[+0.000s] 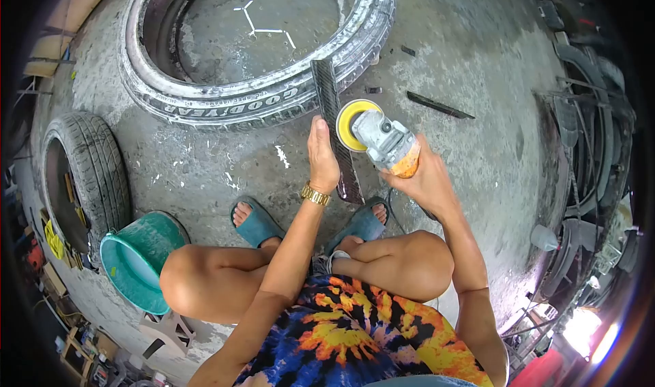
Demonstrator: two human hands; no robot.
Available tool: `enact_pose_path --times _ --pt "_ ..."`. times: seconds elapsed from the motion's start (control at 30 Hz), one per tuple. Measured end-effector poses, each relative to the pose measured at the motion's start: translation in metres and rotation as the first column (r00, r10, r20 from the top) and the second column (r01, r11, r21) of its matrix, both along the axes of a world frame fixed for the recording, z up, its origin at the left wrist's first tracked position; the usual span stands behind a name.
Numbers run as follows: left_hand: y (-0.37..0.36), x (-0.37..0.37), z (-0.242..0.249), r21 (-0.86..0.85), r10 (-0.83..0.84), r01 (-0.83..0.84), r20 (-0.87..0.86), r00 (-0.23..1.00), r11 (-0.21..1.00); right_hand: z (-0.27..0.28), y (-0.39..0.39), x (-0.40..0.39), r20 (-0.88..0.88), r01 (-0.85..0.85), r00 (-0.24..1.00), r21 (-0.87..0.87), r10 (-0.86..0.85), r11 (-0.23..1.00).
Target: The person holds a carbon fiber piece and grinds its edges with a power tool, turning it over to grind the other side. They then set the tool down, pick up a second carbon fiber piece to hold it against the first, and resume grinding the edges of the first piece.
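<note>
My left hand (pixel 323 158) grips a long dark strip with a woven carbon-fibre look (pixel 329 97), its fingers along the strip's left edge. The strip stands nearly upright in view, its upper end overlapping the wall of a large dusty tire (pixel 225 107) and its glossy lower end near my right foot. In my right hand (pixel 431 182) is an angle grinder (pixel 385 139), held by its orange body. The grinder's yellow round disc (pixel 351 124) is right at the strip's right edge, just above my left hand's level.
A second tire (pixel 102 169) stands at the left beside a green bucket (pixel 147 233) holding whitish liquid. Another dark strip (pixel 440 105) and small dark offcuts (pixel 408 50) lie on the concrete floor. Tires and metal parts (pixel 580 148) line the right side.
</note>
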State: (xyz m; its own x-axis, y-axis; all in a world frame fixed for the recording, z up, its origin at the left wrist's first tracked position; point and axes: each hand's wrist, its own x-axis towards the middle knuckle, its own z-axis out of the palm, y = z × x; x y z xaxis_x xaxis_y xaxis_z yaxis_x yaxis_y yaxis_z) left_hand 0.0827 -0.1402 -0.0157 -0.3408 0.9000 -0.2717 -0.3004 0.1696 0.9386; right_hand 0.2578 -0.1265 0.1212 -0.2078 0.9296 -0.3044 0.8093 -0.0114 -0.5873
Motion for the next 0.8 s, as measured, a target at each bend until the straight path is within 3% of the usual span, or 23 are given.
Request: enact_pose_path --times 0.23,0.37,0.57,0.63,0.67,0.73,0.8 --pt "-0.006 -0.001 -0.024 -0.051 -0.080 0.092 0.200 0.977 0.994 -0.003 0.016 -0.009 -0.031 0.042 0.999 0.015 -0.041 0.999" --pt "-0.004 0.001 -0.045 -0.093 0.108 -0.100 0.095 0.990 0.991 0.002 0.004 0.000 -0.008 0.013 1.000 -0.020 -0.013 1.000" --pt "-0.006 -0.005 -0.034 -0.006 -0.031 0.032 0.128 0.991 0.999 0.009 -0.011 0.014 -0.032 0.029 0.999 -0.029 -0.030 0.999" --pt "-0.004 -0.003 -0.026 -0.056 0.011 0.006 0.307 0.952 0.998 0.013 -0.009 0.011 -0.025 0.050 0.998 -0.029 -0.050 0.998" --pt "-0.004 -0.004 -0.034 -0.056 0.011 0.007 0.307 0.952 0.998 0.013 -0.008 0.010 0.003 0.042 0.999 -0.049 -0.041 0.998" --pt "-0.001 -0.008 -0.046 0.033 -0.001 -0.001 0.059 0.998 0.999 0.013 -0.004 0.006 0.031 0.032 0.999 -0.068 -0.030 0.997" --pt "-0.004 -0.005 -0.033 -0.014 -0.049 0.052 0.139 0.989 0.999 0.013 0.001 0.001 0.061 0.003 0.998 -0.038 -0.001 0.999"
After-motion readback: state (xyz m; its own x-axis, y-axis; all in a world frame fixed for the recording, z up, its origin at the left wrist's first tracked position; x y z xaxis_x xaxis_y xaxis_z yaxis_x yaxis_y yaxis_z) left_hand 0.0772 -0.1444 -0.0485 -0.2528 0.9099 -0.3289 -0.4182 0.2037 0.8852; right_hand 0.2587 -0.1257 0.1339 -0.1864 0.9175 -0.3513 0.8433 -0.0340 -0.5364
